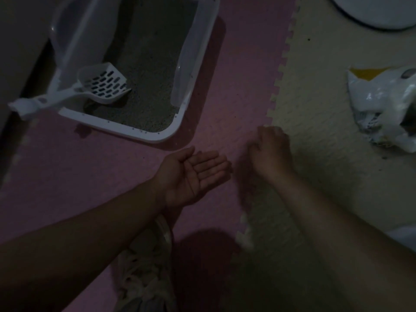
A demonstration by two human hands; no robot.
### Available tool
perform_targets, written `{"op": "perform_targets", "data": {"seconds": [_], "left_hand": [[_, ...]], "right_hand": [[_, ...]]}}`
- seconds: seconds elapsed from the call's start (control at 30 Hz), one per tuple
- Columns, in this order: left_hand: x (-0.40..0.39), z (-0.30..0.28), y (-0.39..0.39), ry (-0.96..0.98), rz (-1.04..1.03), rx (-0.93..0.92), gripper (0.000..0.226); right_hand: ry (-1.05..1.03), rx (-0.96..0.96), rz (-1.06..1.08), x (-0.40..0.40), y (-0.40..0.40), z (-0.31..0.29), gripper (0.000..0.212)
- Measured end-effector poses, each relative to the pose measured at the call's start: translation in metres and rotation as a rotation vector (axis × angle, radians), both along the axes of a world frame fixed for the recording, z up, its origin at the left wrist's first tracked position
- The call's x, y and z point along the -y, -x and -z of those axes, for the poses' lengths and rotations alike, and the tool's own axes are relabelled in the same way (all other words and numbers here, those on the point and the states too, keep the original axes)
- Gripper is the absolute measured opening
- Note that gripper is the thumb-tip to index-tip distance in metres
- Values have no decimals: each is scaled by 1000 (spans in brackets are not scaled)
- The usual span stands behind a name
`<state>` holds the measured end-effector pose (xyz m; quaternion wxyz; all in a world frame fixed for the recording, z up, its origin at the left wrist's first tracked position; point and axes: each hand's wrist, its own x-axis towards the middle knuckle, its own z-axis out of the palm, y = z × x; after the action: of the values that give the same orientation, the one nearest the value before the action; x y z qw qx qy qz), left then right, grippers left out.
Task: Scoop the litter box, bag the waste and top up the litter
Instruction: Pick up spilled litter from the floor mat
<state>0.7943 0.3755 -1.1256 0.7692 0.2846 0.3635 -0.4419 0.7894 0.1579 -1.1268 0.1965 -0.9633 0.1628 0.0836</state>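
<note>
Far left: white plastic litter box (171, 129), grey granular litter looking level. Slotted white scoop (103, 85) rests inside, handle over the rim; scooping probably done. Left hand (191, 176) palm up, fingers straight, holding nothing. Right hand (270, 147) curled, knuckles up on textured foam mat (225, 86); contents not visible. Far right: crinkled white bag (382, 109), open, untied. Top-up unconfirmed.

Between the litter box (157, 136) at upper left and the crumpled bag (382, 109) at right lay a broad open strip of pink mat (236, 86) and cream mat (315, 97). The scoop (99, 86) lay across the box's near-left corner, its handle jutting outward. A white round base (382, 16) blocked the far right corner.
</note>
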Motion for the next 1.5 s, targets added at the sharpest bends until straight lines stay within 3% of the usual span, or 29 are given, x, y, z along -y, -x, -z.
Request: {"op": "perform_targets", "data": {"seconds": [0.07,0.27,0.4,0.57,0.67,0.9,1.17,1.33,1.5], "left_hand": [[-2,0,1,23,-3,12,55],[-4,-3,3,65,-23,6,54],[-5,-7,2,82,-23,4,51],[-8,-8,2,118,-47,-11,53],[-11,-7,3,130,-55,-20,54],[-17,-6,5,147,-54,-19,54],[-11,-9,3,150,-60,-14,55],[-11,-6,2,141,-86,-2,54],[-7,-7,4,127,-100,1,51]], "right_hand": [[118,-105,-110,4,-2,17,58],[216,-131,-264,-27,17,37,64],[100,-11,-222,-39,38,40,53],[207,152,-240,-28,37,33,28],[161,173,-190,-27,35,37,14],[-47,85,129,-19,20,34,21],[80,152,-42,-19,31,39,4],[232,-27,-11,-32,30,30,13],[145,-240,29,-31,5,7,25]]}}
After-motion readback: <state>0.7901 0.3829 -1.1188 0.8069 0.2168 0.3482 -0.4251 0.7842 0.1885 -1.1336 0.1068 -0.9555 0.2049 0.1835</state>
